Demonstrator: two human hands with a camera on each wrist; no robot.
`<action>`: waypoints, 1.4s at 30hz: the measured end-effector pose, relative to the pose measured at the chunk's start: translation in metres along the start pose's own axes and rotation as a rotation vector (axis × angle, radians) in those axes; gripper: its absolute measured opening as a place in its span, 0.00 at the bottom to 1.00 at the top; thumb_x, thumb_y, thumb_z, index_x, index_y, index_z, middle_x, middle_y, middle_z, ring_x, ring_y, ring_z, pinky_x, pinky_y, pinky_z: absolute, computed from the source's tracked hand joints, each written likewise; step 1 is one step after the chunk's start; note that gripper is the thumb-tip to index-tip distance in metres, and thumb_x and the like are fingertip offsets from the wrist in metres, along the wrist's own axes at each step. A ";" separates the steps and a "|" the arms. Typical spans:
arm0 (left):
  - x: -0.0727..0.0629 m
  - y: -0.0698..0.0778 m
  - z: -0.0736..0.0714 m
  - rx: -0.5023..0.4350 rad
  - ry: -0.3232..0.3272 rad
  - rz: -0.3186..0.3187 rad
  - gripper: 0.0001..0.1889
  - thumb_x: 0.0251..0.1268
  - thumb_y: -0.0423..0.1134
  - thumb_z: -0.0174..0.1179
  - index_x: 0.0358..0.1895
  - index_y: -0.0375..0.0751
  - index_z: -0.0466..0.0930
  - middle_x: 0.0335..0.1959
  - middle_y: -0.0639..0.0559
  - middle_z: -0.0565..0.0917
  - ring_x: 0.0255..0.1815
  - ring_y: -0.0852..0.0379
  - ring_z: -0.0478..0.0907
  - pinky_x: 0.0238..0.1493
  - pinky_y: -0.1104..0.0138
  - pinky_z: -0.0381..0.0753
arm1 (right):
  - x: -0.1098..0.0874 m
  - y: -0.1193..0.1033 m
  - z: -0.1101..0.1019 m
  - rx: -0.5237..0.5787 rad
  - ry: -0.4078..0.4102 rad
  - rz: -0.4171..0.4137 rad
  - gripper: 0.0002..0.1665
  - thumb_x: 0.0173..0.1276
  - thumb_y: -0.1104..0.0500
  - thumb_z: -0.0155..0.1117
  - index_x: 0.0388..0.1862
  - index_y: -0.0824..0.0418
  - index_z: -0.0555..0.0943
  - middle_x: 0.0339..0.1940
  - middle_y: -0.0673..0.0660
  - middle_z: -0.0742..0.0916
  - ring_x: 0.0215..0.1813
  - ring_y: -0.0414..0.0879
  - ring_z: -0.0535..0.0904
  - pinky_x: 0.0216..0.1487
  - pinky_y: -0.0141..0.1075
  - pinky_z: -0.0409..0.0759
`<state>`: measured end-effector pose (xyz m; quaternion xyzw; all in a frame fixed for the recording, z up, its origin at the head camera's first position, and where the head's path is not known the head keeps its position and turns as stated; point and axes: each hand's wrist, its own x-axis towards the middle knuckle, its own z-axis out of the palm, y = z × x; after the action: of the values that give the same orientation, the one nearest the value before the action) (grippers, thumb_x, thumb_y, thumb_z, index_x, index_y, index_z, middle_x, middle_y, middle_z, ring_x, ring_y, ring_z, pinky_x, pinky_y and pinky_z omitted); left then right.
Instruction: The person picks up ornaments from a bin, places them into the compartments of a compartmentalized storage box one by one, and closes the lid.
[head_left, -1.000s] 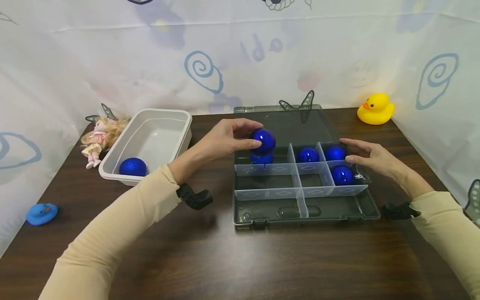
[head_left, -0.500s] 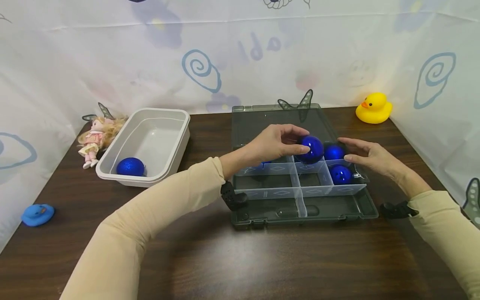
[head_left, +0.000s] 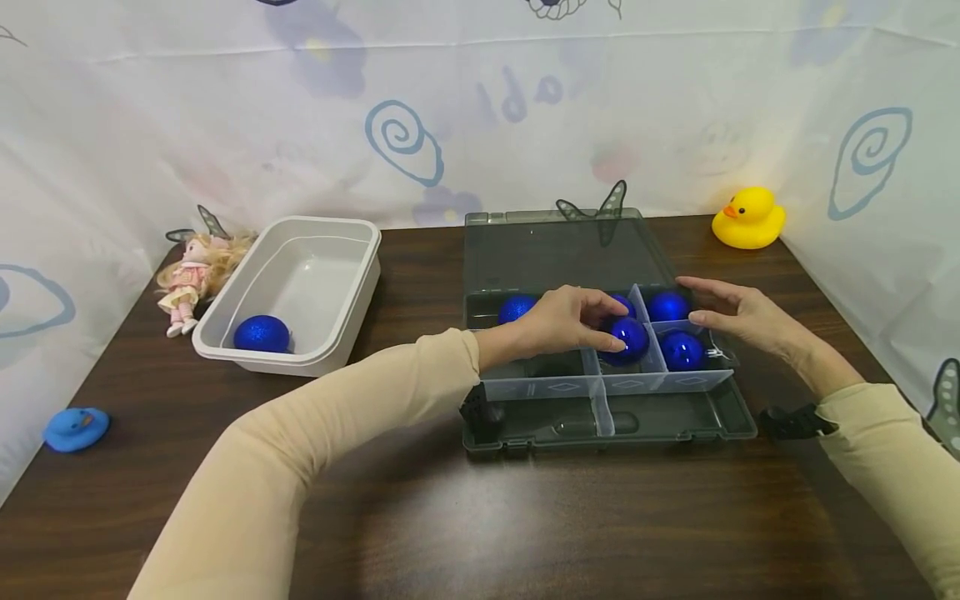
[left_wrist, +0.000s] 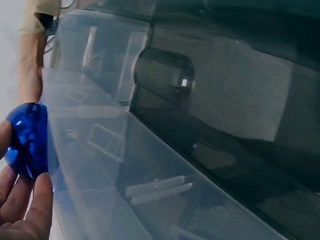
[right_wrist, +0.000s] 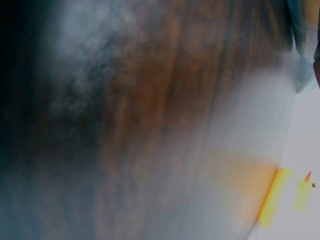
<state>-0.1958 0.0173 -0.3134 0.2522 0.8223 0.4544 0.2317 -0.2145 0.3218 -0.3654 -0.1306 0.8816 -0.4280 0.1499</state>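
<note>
In the head view my left hand point(head_left: 562, 321) pinches a glossy blue Christmas ball point(head_left: 628, 342) between thumb and fingers. The ball is at the middle-row centre compartment of a clear grey divider box point(head_left: 540, 446); the left wrist view shows this ball point(left_wrist: 27, 142) beside the translucent dividers point(left_wrist: 100, 135). Four-sided compartments behind and to the right hold several other blue balls, such as a glittery ball point(head_left: 516, 308), a matt ball point(head_left: 669, 306) and a shiny ball point(head_left: 682, 351). My right hand point(head_left: 757, 321) rests by the box's right side, fingers extended, holding nothing.
A white tub point(head_left: 360, 275) at the left contains one glittery blue ball point(head_left: 261, 333). Beyond it lies a doll point(head_left: 187, 279). A blue toy duck point(head_left: 77, 429) is at the left edge, a yellow duck point(head_left: 750, 218) at the back right. The box's lid point(head_left: 562, 250) lies open backwards.
My left hand has carried the glossy ball rightwards from above the back-left compartment, then forward and down to the middle-row compartment. The right hand has stayed by the box.
</note>
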 end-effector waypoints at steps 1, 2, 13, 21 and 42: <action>0.001 0.000 0.001 0.029 0.000 -0.001 0.22 0.55 0.40 0.69 0.55 0.45 0.79 0.53 0.51 0.82 0.53 0.59 0.79 0.49 0.74 0.77 | 0.000 0.000 0.000 0.002 -0.001 -0.001 0.35 0.71 0.53 0.57 0.73 0.54 0.58 0.74 0.64 0.61 0.71 0.65 0.57 0.64 0.63 0.59; 0.001 0.000 0.002 0.059 0.002 -0.001 0.23 0.54 0.40 0.69 0.55 0.46 0.79 0.53 0.52 0.82 0.54 0.58 0.78 0.51 0.73 0.77 | 0.000 0.000 0.000 0.003 -0.001 0.000 0.35 0.71 0.53 0.57 0.73 0.54 0.58 0.74 0.64 0.61 0.71 0.65 0.57 0.64 0.63 0.59; 0.000 -0.001 0.004 0.195 -0.032 -0.014 0.24 0.55 0.40 0.69 0.57 0.46 0.78 0.57 0.56 0.80 0.57 0.58 0.76 0.52 0.72 0.76 | 0.001 0.001 0.003 -0.006 -0.002 0.009 0.36 0.70 0.52 0.57 0.73 0.54 0.58 0.74 0.64 0.61 0.71 0.65 0.58 0.64 0.60 0.60; -0.039 0.005 -0.040 0.045 -0.031 0.052 0.24 0.59 0.37 0.65 0.60 0.39 0.74 0.58 0.45 0.78 0.55 0.54 0.78 0.52 0.72 0.77 | 0.003 0.000 0.004 -0.025 0.000 -0.008 0.35 0.71 0.52 0.56 0.73 0.55 0.58 0.74 0.64 0.61 0.70 0.64 0.59 0.63 0.56 0.62; -0.245 -0.120 -0.235 0.312 0.248 -0.430 0.29 0.64 0.47 0.60 0.64 0.35 0.68 0.60 0.39 0.75 0.44 0.80 0.68 0.46 0.72 0.70 | -0.001 -0.004 -0.002 -0.038 -0.010 0.026 0.36 0.71 0.52 0.56 0.74 0.53 0.57 0.74 0.65 0.59 0.71 0.67 0.57 0.63 0.63 0.59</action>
<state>-0.1765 -0.3391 -0.2678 0.0470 0.9389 0.2903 0.1788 -0.2139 0.3209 -0.3611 -0.1240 0.8905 -0.4087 0.1572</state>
